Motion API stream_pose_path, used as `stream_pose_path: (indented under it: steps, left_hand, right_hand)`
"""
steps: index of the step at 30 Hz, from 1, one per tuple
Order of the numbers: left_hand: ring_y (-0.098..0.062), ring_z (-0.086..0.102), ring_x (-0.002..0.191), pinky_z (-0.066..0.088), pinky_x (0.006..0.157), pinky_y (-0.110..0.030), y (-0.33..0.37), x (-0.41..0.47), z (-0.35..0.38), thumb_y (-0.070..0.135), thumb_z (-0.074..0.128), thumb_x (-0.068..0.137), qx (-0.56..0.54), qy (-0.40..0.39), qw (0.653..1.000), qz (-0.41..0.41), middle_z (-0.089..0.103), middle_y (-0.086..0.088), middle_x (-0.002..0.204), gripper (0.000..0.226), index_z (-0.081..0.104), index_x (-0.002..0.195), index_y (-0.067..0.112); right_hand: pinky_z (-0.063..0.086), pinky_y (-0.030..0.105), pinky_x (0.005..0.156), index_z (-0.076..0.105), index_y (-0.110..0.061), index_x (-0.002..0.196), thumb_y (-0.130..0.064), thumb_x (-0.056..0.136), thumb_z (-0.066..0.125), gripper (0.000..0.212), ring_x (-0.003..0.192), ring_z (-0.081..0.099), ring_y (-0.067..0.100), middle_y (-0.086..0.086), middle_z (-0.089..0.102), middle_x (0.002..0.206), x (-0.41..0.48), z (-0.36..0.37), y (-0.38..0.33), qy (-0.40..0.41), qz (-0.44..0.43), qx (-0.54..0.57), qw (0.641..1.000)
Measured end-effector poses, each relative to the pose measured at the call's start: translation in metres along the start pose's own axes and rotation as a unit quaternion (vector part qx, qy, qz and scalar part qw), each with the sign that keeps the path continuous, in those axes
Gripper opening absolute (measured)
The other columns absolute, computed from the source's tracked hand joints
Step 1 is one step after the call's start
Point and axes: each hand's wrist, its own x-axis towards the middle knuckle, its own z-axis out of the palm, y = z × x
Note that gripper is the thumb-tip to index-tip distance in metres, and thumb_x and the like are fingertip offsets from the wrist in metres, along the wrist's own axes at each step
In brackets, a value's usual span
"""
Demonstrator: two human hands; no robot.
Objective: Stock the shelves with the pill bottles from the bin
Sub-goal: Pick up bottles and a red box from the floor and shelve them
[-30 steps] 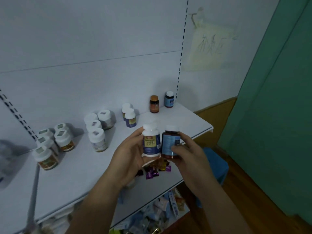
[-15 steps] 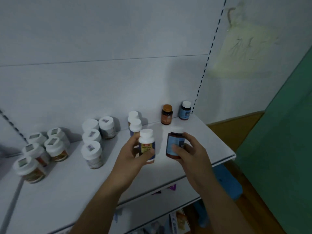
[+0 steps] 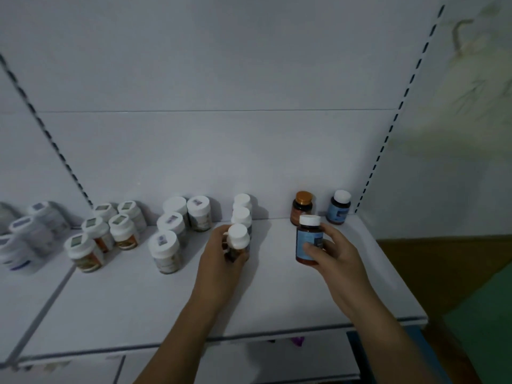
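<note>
Bottles (image 3: 309, 241) upright, seemingly, in both hands.

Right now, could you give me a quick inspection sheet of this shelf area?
Surface: white shelf, bare at the front.
Job's things: white-capped bottle and amber blue-label bottle, both held; stocked bottles grouped along the back.
Clutter: nothing seen on the shelf; small purple item below.
Hands: left hand and right hand each grip one bottle.
Cables: nothing seen.
Surroundings: white back panel, green wall on the right.
</note>
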Motion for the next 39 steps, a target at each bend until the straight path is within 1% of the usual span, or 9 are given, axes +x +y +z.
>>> stream_pose_path:
  steps: [6,10,14,17,21,25,30,36,39]
  left_hand:
    - [0.006,0.064,0.107,0.059,0.097,-0.038,0.003,0.003,0.009,0.008,0.080,0.087,-0.007,0.027,1.000,-0.001,0.066,0.023,0.122,0.059,0.052,0.124,0.044]
    - [0.012,0.060,0.110,0.054,0.094,-0.024,0.004,0.001,0.011,0.010,0.078,0.089,0.012,0.023,1.000,-0.001,0.065,0.023,0.125,0.057,0.051,0.130,0.039]
    - [0.015,0.058,0.109,0.048,0.087,-0.012,0.004,0.001,0.013,0.012,0.077,0.091,0.020,0.022,1.000,-0.002,0.063,0.025,0.125,0.053,0.052,0.131,0.036]
    - [0.014,0.059,0.110,0.050,0.089,-0.017,0.002,0.000,0.014,0.014,0.078,0.091,0.024,0.021,0.999,-0.006,0.063,0.025,0.125,0.053,0.052,0.132,0.036]
    - [0.005,0.061,0.114,0.051,0.092,-0.024,0.000,-0.001,0.016,0.017,0.079,0.091,0.025,0.024,0.999,-0.004,0.065,0.017,0.130,0.058,0.050,0.138,0.034]
    - [-0.005,0.064,0.120,0.053,0.099,-0.035,-0.003,-0.001,0.019,0.023,0.077,0.092,0.028,0.016,0.999,0.006,0.064,0.013,0.136,0.062,0.045,0.145,0.034]
    - [-0.010,0.065,0.121,0.055,0.101,-0.042,-0.006,0.001,0.021,0.026,0.078,0.091,0.029,0.017,0.999,-0.001,0.064,0.011,0.137,0.065,0.045,0.148,0.031]
    - [-0.013,0.064,0.121,0.055,0.102,-0.044,-0.007,0.001,0.021,0.018,0.080,0.090,0.025,0.019,0.999,-0.008,0.063,0.008,0.137,0.069,0.045,0.148,0.030]
    - [-0.011,0.064,0.120,0.056,0.102,-0.044,-0.006,0.002,0.020,0.016,0.081,0.089,0.028,0.017,0.999,-0.014,0.063,0.009,0.136,0.070,0.046,0.148,0.031]
  right_hand:
    - [0.055,0.051,0.105,0.059,-0.050,0.128,-0.014,0.089,0.081,0.057,0.117,0.069,0.017,-0.003,0.072,0.128,0.013,-0.023,0.007,-0.009,-0.016,-0.076,0.997]
    - [0.053,0.044,0.106,0.054,-0.040,0.138,-0.014,0.091,0.079,0.059,0.119,0.067,0.012,-0.004,0.070,0.130,0.015,-0.034,0.005,-0.008,-0.028,-0.128,0.991]
    - [0.048,0.033,0.101,0.050,-0.029,0.146,-0.014,0.093,0.076,0.061,0.115,0.063,0.006,-0.006,0.068,0.129,0.021,-0.048,0.003,-0.005,-0.042,-0.177,0.983]
    - [0.048,0.034,0.103,0.049,-0.027,0.147,-0.009,0.095,0.073,0.060,0.118,0.059,0.010,-0.008,0.062,0.131,0.034,-0.066,0.004,0.008,-0.052,-0.209,0.976]
    - [0.046,0.030,0.104,0.049,-0.031,0.136,0.003,0.095,0.068,0.057,0.124,0.057,0.011,-0.009,0.060,0.132,0.056,-0.089,0.009,0.019,-0.065,-0.213,0.975]
    - [0.046,0.040,0.112,0.051,-0.021,0.141,0.004,0.097,0.064,0.052,0.133,0.056,0.021,0.000,0.061,0.138,0.082,-0.101,0.018,0.026,-0.059,-0.226,0.972]
    - [0.043,0.052,0.117,0.048,-0.018,0.148,0.003,0.100,0.060,0.054,0.137,0.054,0.021,0.003,0.059,0.145,0.098,-0.103,0.025,0.020,-0.068,-0.238,0.969]
    - [0.034,0.047,0.124,0.033,-0.022,0.160,0.003,0.103,0.054,0.066,0.147,0.043,0.020,0.001,0.048,0.158,0.102,-0.103,0.023,0.001,-0.073,-0.251,0.965]
    - [0.031,0.045,0.126,0.032,-0.023,0.160,0.004,0.103,0.052,0.066,0.150,0.039,0.018,0.000,0.046,0.159,0.103,-0.104,0.022,-0.012,-0.071,-0.251,0.965]
